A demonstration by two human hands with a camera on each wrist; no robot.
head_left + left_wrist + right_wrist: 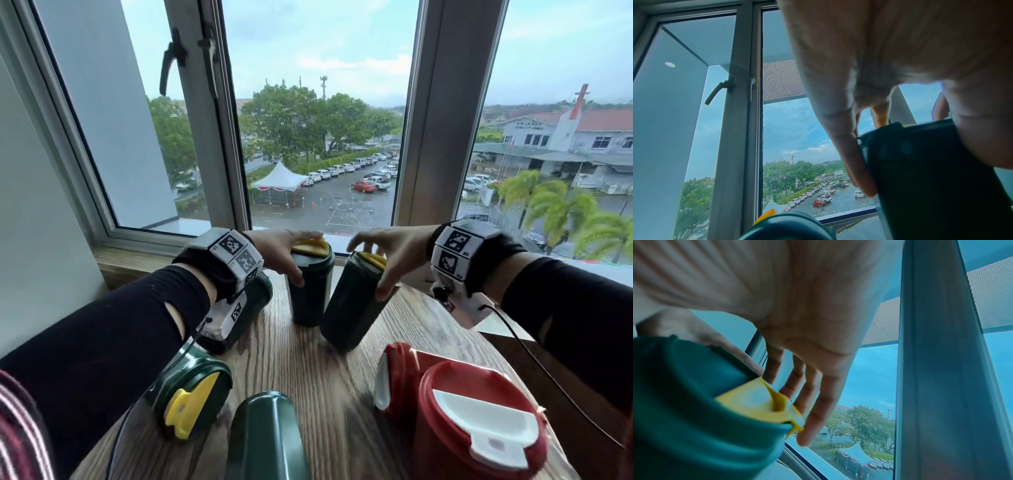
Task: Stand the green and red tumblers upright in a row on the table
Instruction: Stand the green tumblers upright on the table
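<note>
Gripping upright green tumbler [310, 284], left hand [277, 253] | right hand [387, 255]: tilted tumbler [352, 305], seemingly held

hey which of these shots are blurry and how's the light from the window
Head view: daylit and fairly sharp, but the tilted green tumbler and near red tumblers smear; window frame bows. Left wrist view: left hand soft, tumbler dark against bright glass. Right wrist view: right hand and lid motion-blurred, blue-tinted.

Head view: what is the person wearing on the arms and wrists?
Both arms are in long black sleeves; the left sleeve has a small tear near the forearm. Each wrist carries a black band with white blocks bearing black-and-white square code markers: left wrist rig, right wrist rig. A thin black cable trails from the right rig. The left hand and right hand are bare.
</note>
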